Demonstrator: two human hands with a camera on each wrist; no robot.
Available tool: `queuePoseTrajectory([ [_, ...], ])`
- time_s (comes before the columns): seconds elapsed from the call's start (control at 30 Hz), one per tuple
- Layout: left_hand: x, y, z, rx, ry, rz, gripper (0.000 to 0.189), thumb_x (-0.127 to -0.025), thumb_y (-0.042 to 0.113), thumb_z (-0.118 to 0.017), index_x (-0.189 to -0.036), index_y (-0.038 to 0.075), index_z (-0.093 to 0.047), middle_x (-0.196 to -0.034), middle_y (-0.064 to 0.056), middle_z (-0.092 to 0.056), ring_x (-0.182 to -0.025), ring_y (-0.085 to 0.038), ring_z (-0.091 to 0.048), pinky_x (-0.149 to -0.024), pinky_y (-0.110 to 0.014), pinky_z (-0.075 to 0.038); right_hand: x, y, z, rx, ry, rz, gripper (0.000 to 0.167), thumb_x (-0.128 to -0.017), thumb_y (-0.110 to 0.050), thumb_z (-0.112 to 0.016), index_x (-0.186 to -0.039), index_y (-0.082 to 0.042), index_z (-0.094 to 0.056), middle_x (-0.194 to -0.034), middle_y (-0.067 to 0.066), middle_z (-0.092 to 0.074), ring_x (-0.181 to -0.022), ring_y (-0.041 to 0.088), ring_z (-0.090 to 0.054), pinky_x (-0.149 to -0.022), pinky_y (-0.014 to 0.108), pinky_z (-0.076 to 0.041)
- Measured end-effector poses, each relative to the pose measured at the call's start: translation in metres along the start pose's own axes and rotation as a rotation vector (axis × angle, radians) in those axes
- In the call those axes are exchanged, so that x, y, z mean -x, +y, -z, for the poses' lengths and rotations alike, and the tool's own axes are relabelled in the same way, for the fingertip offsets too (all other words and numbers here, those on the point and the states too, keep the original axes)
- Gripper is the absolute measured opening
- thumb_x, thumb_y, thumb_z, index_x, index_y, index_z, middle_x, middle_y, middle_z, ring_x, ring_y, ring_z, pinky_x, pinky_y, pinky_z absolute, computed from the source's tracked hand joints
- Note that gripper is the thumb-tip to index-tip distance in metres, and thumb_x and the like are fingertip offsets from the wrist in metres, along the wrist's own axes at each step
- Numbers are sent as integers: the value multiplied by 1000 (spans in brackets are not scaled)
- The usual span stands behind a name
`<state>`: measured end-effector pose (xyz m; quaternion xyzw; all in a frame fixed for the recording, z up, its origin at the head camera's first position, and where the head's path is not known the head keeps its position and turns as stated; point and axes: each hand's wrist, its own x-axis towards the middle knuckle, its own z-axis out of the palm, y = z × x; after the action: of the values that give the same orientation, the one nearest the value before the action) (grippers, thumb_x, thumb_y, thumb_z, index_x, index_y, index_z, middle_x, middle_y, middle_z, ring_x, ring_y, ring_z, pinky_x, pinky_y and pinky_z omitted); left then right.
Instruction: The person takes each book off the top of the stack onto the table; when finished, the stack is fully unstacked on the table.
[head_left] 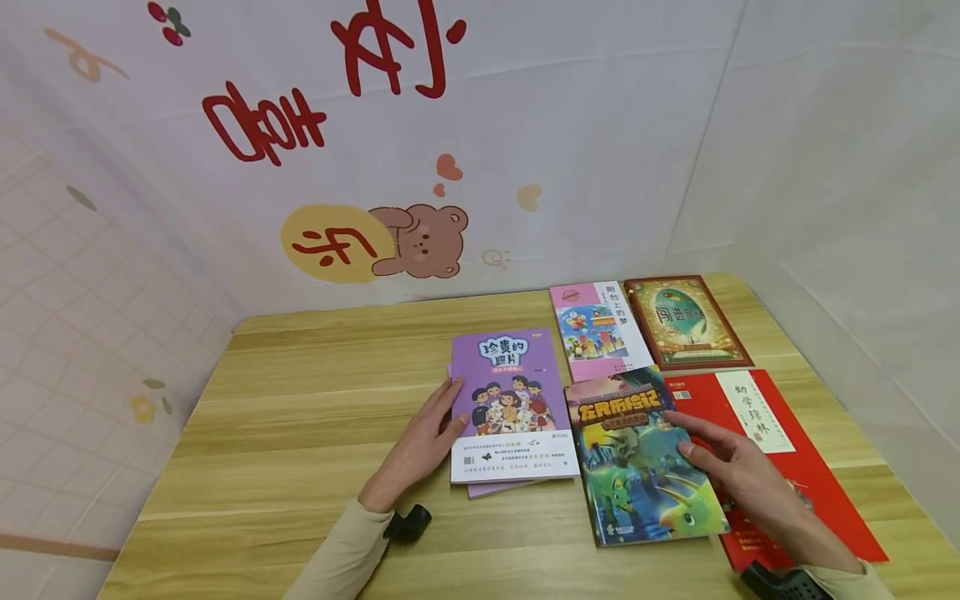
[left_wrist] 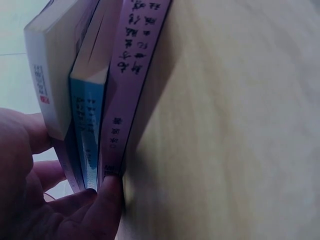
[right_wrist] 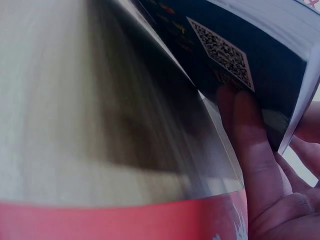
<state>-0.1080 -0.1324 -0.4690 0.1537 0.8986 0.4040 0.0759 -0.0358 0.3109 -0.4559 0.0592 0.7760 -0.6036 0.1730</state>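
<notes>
Gripping dinosaur book (head_left: pixel 633 479) — right hand (head_left: pixel 753 479), wooden table (head_left: pixel 300 433), bear-printed backdrop (head_left: pixel 600 125)

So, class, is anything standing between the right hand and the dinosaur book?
Nothing visible: the right hand holds the dinosaur book at its edge; the red book lies below, not between them.

I can read 珍贵的照片 on the purple book (head_left: pixel 517 400), 历险记 on the dinosaur book (head_left: pixel 637 467), 阳台上的梦 on the pink-and-white book (head_left: pixel 600 332), 幼学琼林 on the red book (head_left: pixel 801 462), 闯进 on the brown book (head_left: pixel 688 323), and 乐 on the wall cloth (head_left: pixel 607 167).
</notes>
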Motion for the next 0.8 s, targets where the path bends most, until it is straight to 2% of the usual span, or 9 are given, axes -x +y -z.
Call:
queuePoseTrajectory([
  [0.13, 0, 0, 0, -6, -1, 0, 63, -109, 33, -53, -165, 17, -28, -170, -15, -22, -154, -39, -25, -121, -59, -25, -1, 0, -1, 49, 14, 0, 62, -105, -36, -62, -160, -16, -42, -153, 28, -42, -107, 26, -69, -82, 39, -62],
  [0.37, 0, 1, 0, -6, 0, -1, 63, -109, 32, -53, -165, 16, -28, -170, -16, -22, -153, -41, -25, -121, -60, -25, -1, -4, -1, 327, 20, 88, 61, -101, -33, -69, -155, -13, -49, -142, 30, -53, -93, 24, -72, -71, 32, -62],
  [0.57, 0, 0, 0, -8, -2, -2, 63, -109, 32, -53, -165, 17, -28, -170, -16, -22, -154, -40, -24, -121, -61, -24, -3, -7, -1, 601, 69, 189, 55, -96, -31, -76, -146, -12, -61, -129, 20, -64, -93, 20, -64, -70, 25, -57],
  [0.8, 0, 0, 0, -1, 0, -1, 63, -109, 32, -53, -165, 16, -28, -170, -16, -22, -154, -39, -23, -121, -60, -23, -5, -6, -1, 740, 112, 324, 48, -89, -23, -83, -135, -12, -70, -114, 7, -69, -84, 13, -59, -66, 24, -54],
])
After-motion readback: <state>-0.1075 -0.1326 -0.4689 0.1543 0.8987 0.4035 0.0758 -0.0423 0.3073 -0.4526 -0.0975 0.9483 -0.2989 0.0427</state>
